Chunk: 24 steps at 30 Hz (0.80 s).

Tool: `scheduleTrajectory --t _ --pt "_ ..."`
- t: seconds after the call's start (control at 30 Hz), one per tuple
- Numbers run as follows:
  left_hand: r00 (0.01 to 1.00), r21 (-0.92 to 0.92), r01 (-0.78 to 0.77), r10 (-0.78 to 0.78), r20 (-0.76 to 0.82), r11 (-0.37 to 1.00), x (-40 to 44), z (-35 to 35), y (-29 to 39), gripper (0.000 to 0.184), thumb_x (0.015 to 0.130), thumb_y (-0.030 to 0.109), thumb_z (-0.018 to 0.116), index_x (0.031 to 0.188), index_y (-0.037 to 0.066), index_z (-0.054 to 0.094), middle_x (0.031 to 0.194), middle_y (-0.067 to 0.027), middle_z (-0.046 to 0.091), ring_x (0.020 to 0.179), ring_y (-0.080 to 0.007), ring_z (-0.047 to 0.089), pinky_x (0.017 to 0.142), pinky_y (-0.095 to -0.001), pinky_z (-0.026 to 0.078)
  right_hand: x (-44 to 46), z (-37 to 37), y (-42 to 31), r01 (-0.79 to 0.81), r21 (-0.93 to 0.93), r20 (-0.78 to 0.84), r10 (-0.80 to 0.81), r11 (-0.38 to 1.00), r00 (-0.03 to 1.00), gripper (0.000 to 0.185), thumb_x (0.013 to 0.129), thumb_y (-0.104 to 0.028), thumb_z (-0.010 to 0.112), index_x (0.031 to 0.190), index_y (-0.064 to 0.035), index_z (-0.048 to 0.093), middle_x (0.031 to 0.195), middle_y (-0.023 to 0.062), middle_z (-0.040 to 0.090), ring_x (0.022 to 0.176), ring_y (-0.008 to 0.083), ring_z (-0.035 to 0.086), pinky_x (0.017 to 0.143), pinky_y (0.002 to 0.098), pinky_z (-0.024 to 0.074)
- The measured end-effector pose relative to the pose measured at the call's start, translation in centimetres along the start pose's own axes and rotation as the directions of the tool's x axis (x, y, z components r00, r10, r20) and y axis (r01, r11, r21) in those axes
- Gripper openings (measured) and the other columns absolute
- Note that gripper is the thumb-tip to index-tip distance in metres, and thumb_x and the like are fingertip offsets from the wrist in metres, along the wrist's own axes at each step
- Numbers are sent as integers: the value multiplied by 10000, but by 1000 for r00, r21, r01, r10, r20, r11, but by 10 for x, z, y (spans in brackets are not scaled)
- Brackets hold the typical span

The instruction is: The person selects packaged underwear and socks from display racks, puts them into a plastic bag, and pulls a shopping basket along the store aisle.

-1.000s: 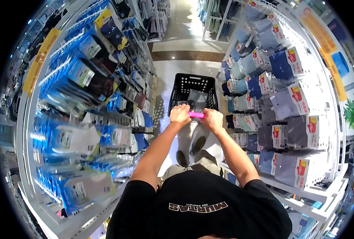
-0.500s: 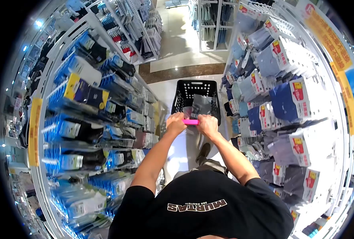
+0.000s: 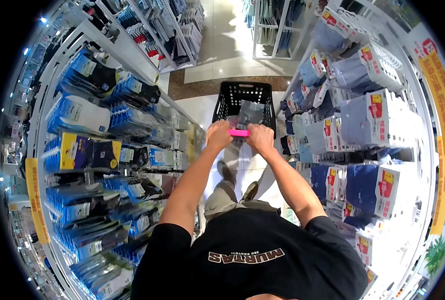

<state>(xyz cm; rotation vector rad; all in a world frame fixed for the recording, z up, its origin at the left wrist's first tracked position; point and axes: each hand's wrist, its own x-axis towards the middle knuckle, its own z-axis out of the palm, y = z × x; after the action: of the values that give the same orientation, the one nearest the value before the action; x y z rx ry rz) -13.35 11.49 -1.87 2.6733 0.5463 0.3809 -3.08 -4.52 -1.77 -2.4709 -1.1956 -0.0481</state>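
Both my hands are wrapped round a bright pink handle at the near end of a black shopping basket. My left hand closes on the handle's left end, and my right hand grips its right end. A short pink stretch shows between them. Inside the basket lie a few packaged items, among them a dark grey package; their exact kind is unclear. The basket has square holes in its walls and is at floor level ahead of my feet; what carries it is hidden.
A rack of packaged socks lines my left side. On the right, another rack holds folded blue and grey garments with red-and-white tags. Clothes racks stand past the brown floor strip. Tiled floor runs between the racks.
I have moved forward along the aisle with the basket. The side racks have slid back toward me, and both feet now show. My grip on the handle stays the same.
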Motion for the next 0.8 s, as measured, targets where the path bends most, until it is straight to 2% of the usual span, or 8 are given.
scheduleTrajectory --t 0.17,0.2,0.33,0.43,0.47,0.67,0.77,0.8 --pt "992 22 -86 88 -95 996 60 23 -23 161 745 219 721 750 119 595 784 -73 618 793 -296 642 721 -439 509 57 6 19 -27 -80 23 29 996 999 127 769 -252 687 799 -133 656 771 95 690 728 294 698 645 454 550" --pt "989 20 -111 112 -94 994 72 26 -27 168 747 223 722 750 117 592 780 -72 615 787 -294 641 716 -437 508 70 1 21 -51 -80 74 57 995 996 144 780 -262 689 816 -127 653 801 101 694 754 302 699 659 457 550" --pt "980 -2 -178 177 -95 984 128 29 -40 187 755 234 727 752 111 586 775 -69 609 770 -288 637 697 -432 501 119 6 36 -114 -43 95 117 993 989 149 765 -240 681 806 -106 632 792 120 683 800 361 682 685 518 515" --pt "972 -51 -217 211 -106 975 167 34 -54 181 762 236 728 766 111 597 779 -67 607 772 -283 637 696 -428 498 154 2 37 -166 -54 135 172 985 976 151 770 -250 682 821 -113 642 793 128 685 802 369 678 686 517 507" --pt "968 -57 -236 230 -101 970 179 37 -61 178 763 236 728 770 111 601 778 -66 607 776 -282 637 699 -427 498 164 -2 35 -180 -80 178 192 980 965 136 774 -226 649 849 -112 640 842 119 694 831 351 688 703 498 525" --pt "966 -68 -260 259 -22 963 236 37 -76 171 702 197 746 779 107 622 801 -72 613 809 -290 635 719 -431 496 210 16 42 -301 -115 120 314 947 942 183 768 -277 696 832 -114 645 811 130 694 814 362 685 682 501 522" --pt "956 -76 -293 294 -3 953 265 37 -86 197 671 198 754 784 116 615 806 -70 611 811 -296 630 703 -437 495 230 18 47 -267 -89 68 273 960 960 218 779 -315 715 791 -110 638 758 122 678 760 371 672 648 508 495" --pt "955 -74 -294 295 7 953 273 37 -87 201 669 198 756 791 116 620 821 -70 616 828 -294 631 711 -434 497 238 19 49 -290 -102 90 299 952 950 272 708 -325 769 818 -111 644 790 126 691 785 366 684 659 507 514"
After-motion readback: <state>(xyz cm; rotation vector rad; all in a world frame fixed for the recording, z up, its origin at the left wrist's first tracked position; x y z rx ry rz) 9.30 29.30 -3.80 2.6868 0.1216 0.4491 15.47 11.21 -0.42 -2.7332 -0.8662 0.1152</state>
